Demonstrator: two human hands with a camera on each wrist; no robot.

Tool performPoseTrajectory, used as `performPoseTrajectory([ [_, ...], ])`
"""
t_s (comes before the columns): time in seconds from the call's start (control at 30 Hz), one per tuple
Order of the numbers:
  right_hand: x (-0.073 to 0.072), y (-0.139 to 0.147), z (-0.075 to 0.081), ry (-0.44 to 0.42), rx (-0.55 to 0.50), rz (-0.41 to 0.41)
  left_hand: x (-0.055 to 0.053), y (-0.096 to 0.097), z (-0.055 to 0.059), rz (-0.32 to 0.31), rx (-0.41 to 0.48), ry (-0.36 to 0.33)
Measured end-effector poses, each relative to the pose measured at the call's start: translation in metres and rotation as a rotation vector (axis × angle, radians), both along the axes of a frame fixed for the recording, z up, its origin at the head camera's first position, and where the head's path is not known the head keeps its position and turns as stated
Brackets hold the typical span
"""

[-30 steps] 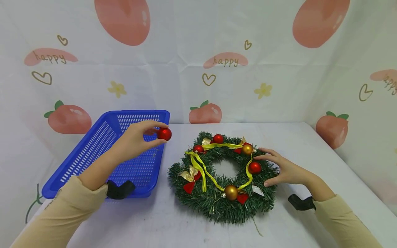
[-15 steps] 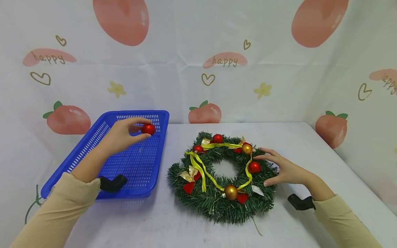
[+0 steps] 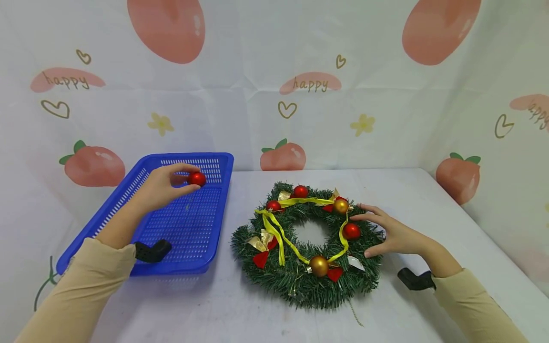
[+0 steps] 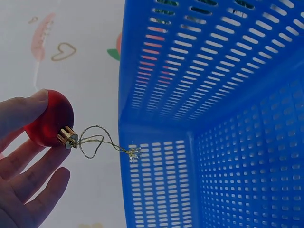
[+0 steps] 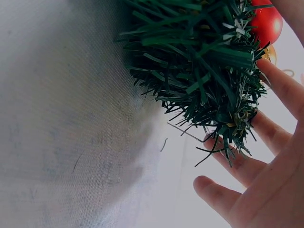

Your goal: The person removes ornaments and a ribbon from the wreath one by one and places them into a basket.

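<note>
Bauble, red, moved leftward, now over the blue basket — pinched in fingers of the left hand, so carrying seems unfinished; right hand, fingers spread wide, at the wreath.

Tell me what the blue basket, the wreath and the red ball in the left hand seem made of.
Blue basket: likely moulded plastic, slightly glossy, with rows of slots. Wreath: probably plastic tinsel, faintly shiny, with thin, flat green strips. Red ball: plastic or painted glass, I can't tell; satin sheen, soft highlight.
</note>
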State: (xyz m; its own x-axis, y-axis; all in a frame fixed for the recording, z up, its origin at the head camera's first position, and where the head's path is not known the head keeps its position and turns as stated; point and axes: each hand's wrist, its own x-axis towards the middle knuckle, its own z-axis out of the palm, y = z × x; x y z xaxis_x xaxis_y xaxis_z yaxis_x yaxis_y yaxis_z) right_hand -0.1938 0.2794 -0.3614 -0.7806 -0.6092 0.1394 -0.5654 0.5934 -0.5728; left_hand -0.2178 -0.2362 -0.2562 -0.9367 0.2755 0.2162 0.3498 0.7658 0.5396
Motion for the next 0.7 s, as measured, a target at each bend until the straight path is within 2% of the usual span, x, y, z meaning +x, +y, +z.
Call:
performPoseTrajectory([
  [0.7,0.0,0.0,0.0,0.0,0.009,-0.006,-0.012,-0.019,-0.017,-0.007,-0.046,-0.093],
])
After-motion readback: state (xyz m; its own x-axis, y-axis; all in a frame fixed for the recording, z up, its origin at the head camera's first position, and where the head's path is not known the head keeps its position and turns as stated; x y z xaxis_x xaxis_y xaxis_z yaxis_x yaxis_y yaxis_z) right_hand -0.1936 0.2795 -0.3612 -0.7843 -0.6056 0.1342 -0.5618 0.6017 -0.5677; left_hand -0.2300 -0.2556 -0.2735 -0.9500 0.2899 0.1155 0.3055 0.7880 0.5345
